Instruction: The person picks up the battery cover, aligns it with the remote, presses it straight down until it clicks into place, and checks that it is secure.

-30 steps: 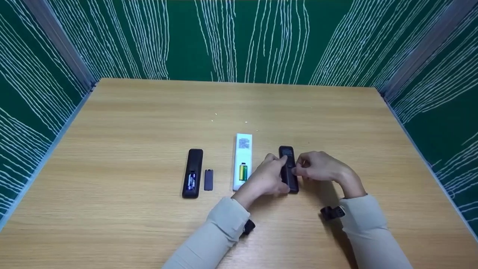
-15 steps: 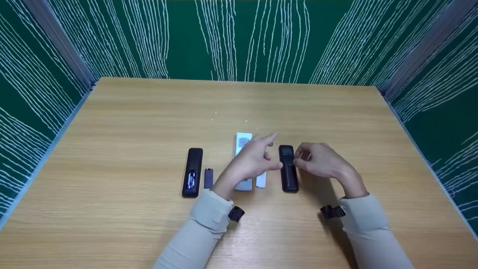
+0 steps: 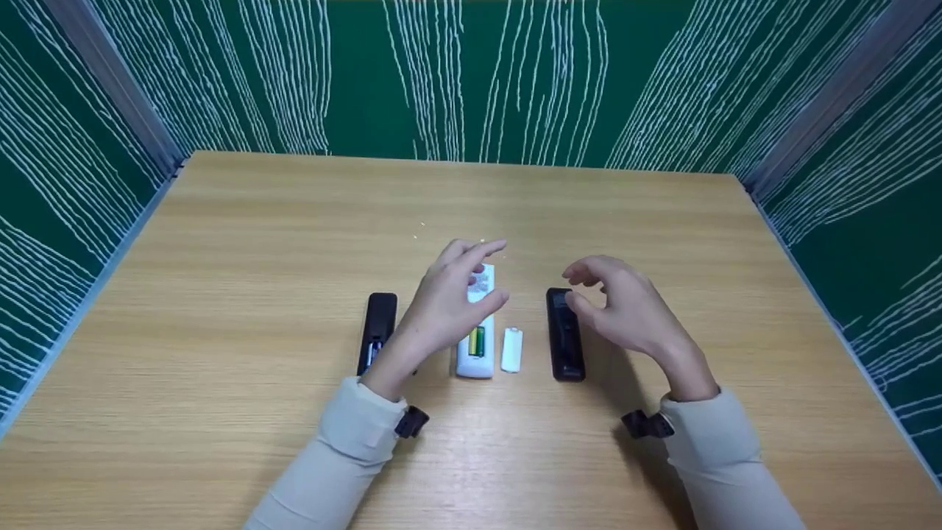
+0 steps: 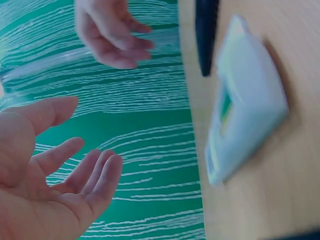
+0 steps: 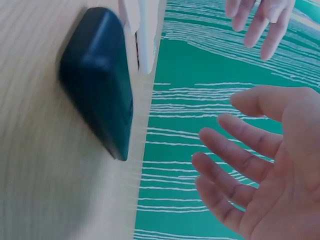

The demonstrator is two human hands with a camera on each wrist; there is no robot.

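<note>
Three remote controls lie back side up in a row on the wooden table. Above the gap between the left black remote (image 3: pixel 380 316) and the white remote (image 3: pixel 476 368), my left hand (image 3: pixel 445 302) hovers with loose fingers and holds nothing. The white remote's battery bay shows a yellow and a green battery (image 3: pixel 477 341). Its white battery cover (image 3: pixel 511 350) lies just to its right. My right hand (image 3: pixel 625 305) hangs relaxed over the upper right side of the right black remote (image 3: pixel 565 346), holding nothing. That remote's back looks closed. The left remote's bay, with batteries (image 3: pixel 374 352), is partly hidden by my left wrist.
Small white crumbs (image 3: pixel 416 236) dot the table (image 3: pixel 294 221) beyond the remotes. Green walls with white streaks (image 3: pixel 515 81) stand behind the table and at both sides. My left forearm hides the left remote's loose dark cover.
My left hand has left the right black remote and moved left and up, passing over the white remote. My right hand has let go of the remote's edge and risen, its fingers spreading.
</note>
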